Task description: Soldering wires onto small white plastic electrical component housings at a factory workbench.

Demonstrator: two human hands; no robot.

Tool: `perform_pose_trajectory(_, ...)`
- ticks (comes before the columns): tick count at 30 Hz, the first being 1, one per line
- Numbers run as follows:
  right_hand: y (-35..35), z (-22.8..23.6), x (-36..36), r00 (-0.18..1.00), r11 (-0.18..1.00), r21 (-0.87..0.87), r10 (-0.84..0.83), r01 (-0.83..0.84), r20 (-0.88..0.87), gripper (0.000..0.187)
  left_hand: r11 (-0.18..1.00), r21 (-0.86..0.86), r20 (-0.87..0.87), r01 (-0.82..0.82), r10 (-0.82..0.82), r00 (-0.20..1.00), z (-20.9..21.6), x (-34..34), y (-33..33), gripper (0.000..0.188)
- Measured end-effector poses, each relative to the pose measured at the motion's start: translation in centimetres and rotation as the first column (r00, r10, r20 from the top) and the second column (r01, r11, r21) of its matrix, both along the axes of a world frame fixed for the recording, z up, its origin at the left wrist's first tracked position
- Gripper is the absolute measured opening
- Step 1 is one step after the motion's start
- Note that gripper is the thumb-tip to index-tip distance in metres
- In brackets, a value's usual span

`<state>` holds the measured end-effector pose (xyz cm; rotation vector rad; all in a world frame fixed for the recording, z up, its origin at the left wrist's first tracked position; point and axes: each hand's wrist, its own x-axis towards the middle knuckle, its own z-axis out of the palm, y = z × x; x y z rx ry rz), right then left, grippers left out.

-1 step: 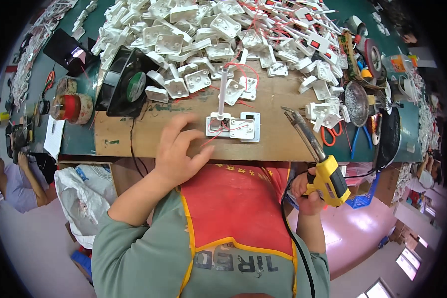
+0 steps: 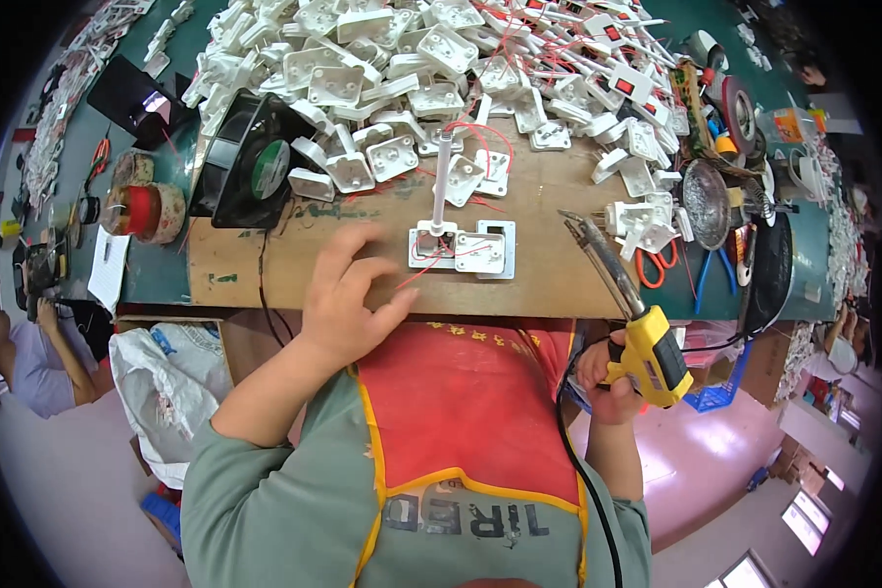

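One soldering gun (image 2: 629, 323), one black fan (image 2: 255, 162), two tape rolls (image 2: 145, 211) — white parts (image 2: 382, 59) beyond counting.

Left hand (image 2: 348, 299) flat, fingers spread; right hand (image 2: 603, 382) clenched.

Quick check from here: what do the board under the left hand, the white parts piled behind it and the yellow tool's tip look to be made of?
The board looks like bare wood or fibreboard: matt tan, scuffed, stained. The white parts look like moulded plastic: smooth, slightly glossy, identical shapes, some with red wires. The tool in the right hand has a yellow plastic-looking handle and a dull grey tip, probably metal. The left hand rests on the board.
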<state>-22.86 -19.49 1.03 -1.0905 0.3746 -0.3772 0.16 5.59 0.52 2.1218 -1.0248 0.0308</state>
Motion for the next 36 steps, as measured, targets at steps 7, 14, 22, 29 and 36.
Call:
perform_pose_trajectory(7, 0.5, -0.5, -0.2, 1.000, 1.000, 0.023, -0.009, 0.008, 0.015, 0.069, 0.995, -0.077, 0.017, 0.062, -0.061, 0.998, -0.5, -0.7, 0.4, 0.021)
perform_pose_trajectory(14, 0.7, -0.3, -0.2, 1.000, 1.000, 0.025, 0.011, -0.011, 0.018, 0.069, 0.964, -0.265, -0.100, -0.016, -0.011, 0.995, -0.5, -1.1, -4.2, 0.014)
perform_pose_trajectory(22, 1.5, -1.2, -2.7, 0.992, 0.993, 0.017, 0.119, -0.118, -0.051, 0.063, 0.993, -0.117, -0.069, -0.028, 0.020, 0.997, -0.5, -1.7, -5.8, 0.011)
perform_pose_trajectory(29, 1.9, -1.4, -3.0, 0.988, 0.982, -0.130, 0.123, -0.134, -0.088, 0.042, 0.997, -0.067, -0.126, -0.029, 0.020, 0.992, -0.3, -1.5, -5.9, 0.009)
perform_pose_trajectory(36, 2.3, -1.0, -3.1, 0.977, 0.985, -0.087, 0.131, -0.147, -0.170, 0.042, 0.998, -0.067, -0.215, -0.009, -0.006, 0.977, -0.2, -0.9, -6.1, 0.007)
